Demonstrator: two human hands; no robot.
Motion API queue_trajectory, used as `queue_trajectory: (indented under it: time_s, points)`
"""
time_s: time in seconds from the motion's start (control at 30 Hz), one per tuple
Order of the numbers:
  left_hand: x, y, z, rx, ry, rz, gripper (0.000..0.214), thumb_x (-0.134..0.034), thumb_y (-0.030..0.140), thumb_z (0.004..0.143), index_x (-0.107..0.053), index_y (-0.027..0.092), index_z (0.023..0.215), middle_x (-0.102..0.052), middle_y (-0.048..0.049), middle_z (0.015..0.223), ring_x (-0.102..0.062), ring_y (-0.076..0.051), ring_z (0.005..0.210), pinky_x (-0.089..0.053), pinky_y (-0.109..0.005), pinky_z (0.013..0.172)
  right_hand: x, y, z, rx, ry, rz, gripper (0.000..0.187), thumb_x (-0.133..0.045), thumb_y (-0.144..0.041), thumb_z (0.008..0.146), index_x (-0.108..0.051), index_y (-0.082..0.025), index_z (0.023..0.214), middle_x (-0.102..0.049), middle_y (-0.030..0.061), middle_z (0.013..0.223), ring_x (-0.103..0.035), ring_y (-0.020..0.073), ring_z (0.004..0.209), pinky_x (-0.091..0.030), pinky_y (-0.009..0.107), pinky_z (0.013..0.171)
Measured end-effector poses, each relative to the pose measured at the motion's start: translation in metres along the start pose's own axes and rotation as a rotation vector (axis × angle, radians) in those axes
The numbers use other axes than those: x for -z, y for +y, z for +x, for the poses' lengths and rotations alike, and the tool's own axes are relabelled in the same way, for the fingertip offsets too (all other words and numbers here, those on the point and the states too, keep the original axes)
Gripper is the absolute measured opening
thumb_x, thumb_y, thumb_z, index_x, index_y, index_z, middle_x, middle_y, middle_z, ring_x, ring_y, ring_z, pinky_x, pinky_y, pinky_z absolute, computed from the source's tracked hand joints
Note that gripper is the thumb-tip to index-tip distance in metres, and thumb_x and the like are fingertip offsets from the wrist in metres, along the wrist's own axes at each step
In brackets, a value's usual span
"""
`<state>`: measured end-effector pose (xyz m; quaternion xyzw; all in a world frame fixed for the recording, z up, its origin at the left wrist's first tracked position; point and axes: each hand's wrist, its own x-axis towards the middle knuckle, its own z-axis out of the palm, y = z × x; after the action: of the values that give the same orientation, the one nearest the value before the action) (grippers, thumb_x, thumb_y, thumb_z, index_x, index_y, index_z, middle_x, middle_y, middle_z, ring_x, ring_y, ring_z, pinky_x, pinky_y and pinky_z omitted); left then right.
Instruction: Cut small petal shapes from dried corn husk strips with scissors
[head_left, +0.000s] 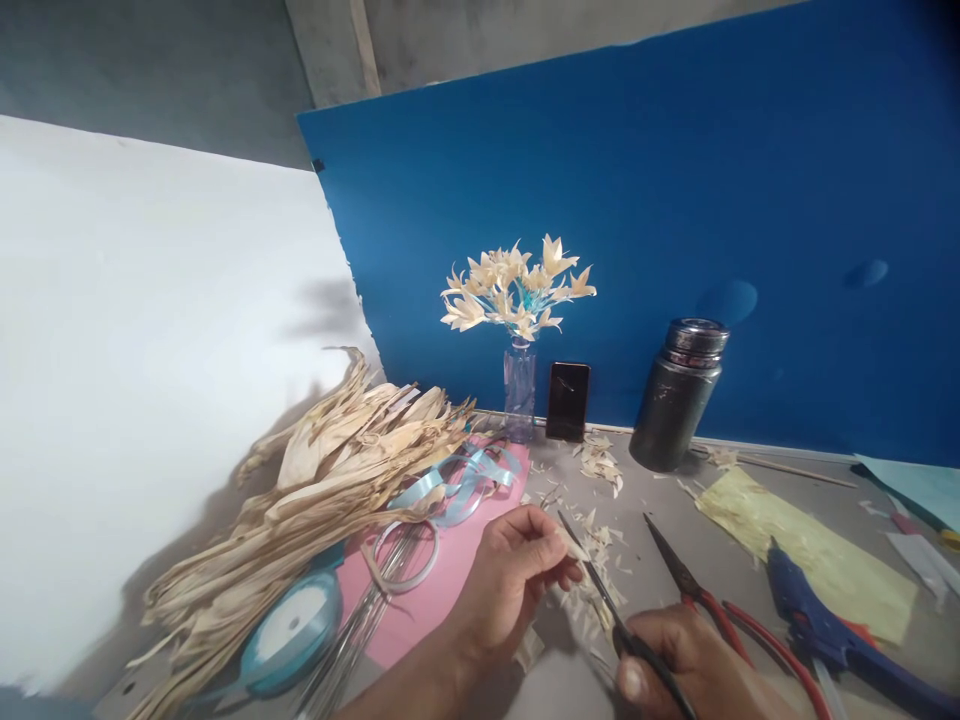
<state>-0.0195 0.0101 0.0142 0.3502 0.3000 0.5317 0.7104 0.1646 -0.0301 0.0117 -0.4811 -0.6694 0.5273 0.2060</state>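
Note:
Between the thumb and fingers of my left hand [525, 560] is a small pale piece of corn husk [573, 547]. My right hand [675, 660] grips dark-handled scissors [604, 592], whose blades reach up to the husk piece and touch or nearly touch it. Below and behind the blades, husk scraps [600, 550] are scattered over the grey table. Just right of the scissors lie red-handled pliers [697, 590], partly behind my right hand.
Dried corn husks [337, 470], light blue ribbon [292, 630] and wires [367, 610] lie left, by pink paper [457, 570]. A bottle of husk flowers [519, 390], a phone [568, 402] and a dark flask [679, 395] stand behind. A blue glue gun [825, 620] lies right.

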Motion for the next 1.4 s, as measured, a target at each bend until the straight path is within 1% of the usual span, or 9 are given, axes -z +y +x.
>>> queue_trajectory:
  time_s: [0.07, 0.17, 0.4, 0.63, 0.77, 0.83, 1.03, 1.2, 1.4]
  points:
    - [0.0, 0.0, -0.001, -0.006, 0.016, -0.004, 0.031, -0.088, 0.032, 0.063, -0.064, 0.014, 0.069, -0.066, -0.0026, 0.064, -0.06, -0.012, 0.057, -0.04, -0.023, 0.058, 0.0, 0.009, 0.004, -0.031, -0.025, 0.077, 0.069, -0.056, -0.088, 0.068, -0.042, -0.021, 0.056, -0.039, -0.0047, 0.049, -0.033, 0.0087, 0.046, -0.02, 0.024, 0.044]
    - [-0.001, -0.002, -0.002, 0.017, 0.035, 0.003, 0.03, -0.088, 0.031, 0.064, -0.064, 0.014, 0.068, -0.064, -0.0018, 0.063, -0.057, -0.011, 0.056, -0.04, -0.023, 0.058, 0.001, 0.016, 0.006, 0.005, 0.06, 0.188, 0.062, -0.058, -0.078, 0.076, -0.049, -0.019, 0.06, -0.048, -0.0022, 0.054, -0.04, 0.0098, 0.05, -0.027, 0.022, 0.047]
    - [-0.005, -0.012, -0.006, 0.157, -0.037, 0.075, 0.031, -0.086, 0.031, 0.063, -0.061, 0.013, 0.065, -0.062, -0.0029, 0.06, -0.055, -0.011, 0.054, -0.04, -0.024, 0.057, 0.002, 0.004, 0.001, -0.014, 0.323, 0.428, 0.039, -0.079, -0.05, 0.07, -0.062, -0.017, 0.083, -0.057, -0.0023, 0.065, -0.05, 0.0132, 0.059, -0.04, 0.023, 0.054]
    - [-0.008, -0.026, -0.01, 0.233, -0.075, 0.077, 0.032, -0.087, 0.032, 0.062, -0.063, 0.014, 0.071, -0.062, -0.0018, 0.062, -0.055, -0.011, 0.053, -0.041, -0.026, 0.058, -0.008, -0.007, 0.0, 0.019, 0.364, 0.575, 0.042, -0.082, -0.047, 0.067, -0.055, -0.02, 0.083, -0.063, -0.0001, 0.063, -0.061, 0.0186, 0.061, -0.047, 0.027, 0.058]
    - [-0.012, -0.03, -0.012, 0.219, -0.034, 0.027, 0.033, -0.089, 0.029, 0.059, -0.062, 0.016, 0.072, -0.059, 0.0014, 0.058, -0.053, -0.01, 0.053, -0.039, -0.025, 0.058, -0.007, -0.006, 0.002, 0.037, 0.399, 0.517, 0.045, -0.079, -0.056, 0.068, -0.054, -0.021, 0.081, -0.06, -0.0007, 0.061, -0.06, 0.0192, 0.061, -0.046, 0.028, 0.058]
    - [-0.013, -0.028, -0.011, 0.202, -0.021, 0.044, 0.028, -0.086, 0.027, 0.061, -0.06, 0.015, 0.068, -0.059, 0.0006, 0.058, -0.052, -0.01, 0.054, -0.038, -0.025, 0.059, -0.005, -0.002, 0.003, 0.061, 0.346, 0.396, 0.049, -0.076, -0.063, 0.068, -0.055, -0.019, 0.075, -0.056, -0.0004, 0.063, -0.055, 0.0169, 0.06, -0.042, 0.026, 0.056]
    - [-0.005, -0.016, -0.004, 0.029, 0.024, 0.202, 0.014, -0.073, 0.022, 0.064, -0.06, 0.016, 0.063, -0.065, -0.004, 0.061, -0.056, -0.015, 0.059, -0.04, -0.028, 0.061, 0.0, 0.013, 0.005, 0.055, 0.036, 0.142, 0.069, -0.051, -0.087, 0.074, -0.051, -0.018, 0.066, -0.049, -0.0014, 0.058, -0.043, 0.0115, 0.052, -0.027, 0.023, 0.047]
    - [-0.002, -0.014, -0.002, 0.018, 0.048, 0.229, 0.009, -0.067, 0.019, 0.063, -0.058, 0.016, 0.063, -0.064, -0.0035, 0.057, -0.057, -0.015, 0.055, -0.04, -0.029, 0.06, -0.005, 0.011, 0.005, 0.019, -0.026, 0.062, 0.065, -0.057, -0.084, 0.071, -0.044, -0.02, 0.062, -0.046, -0.0034, 0.053, -0.04, 0.0099, 0.049, -0.023, 0.022, 0.045]
    - [-0.003, -0.014, -0.003, 0.028, 0.047, 0.216, 0.011, -0.069, 0.02, 0.063, -0.059, 0.016, 0.063, -0.064, -0.0033, 0.055, -0.056, -0.014, 0.054, -0.04, -0.028, 0.06, -0.008, 0.009, 0.006, -0.071, 0.022, 0.034, 0.053, -0.063, -0.067, 0.074, -0.042, -0.021, 0.056, -0.049, -0.0024, 0.048, -0.044, 0.0099, 0.045, -0.025, 0.021, 0.043]
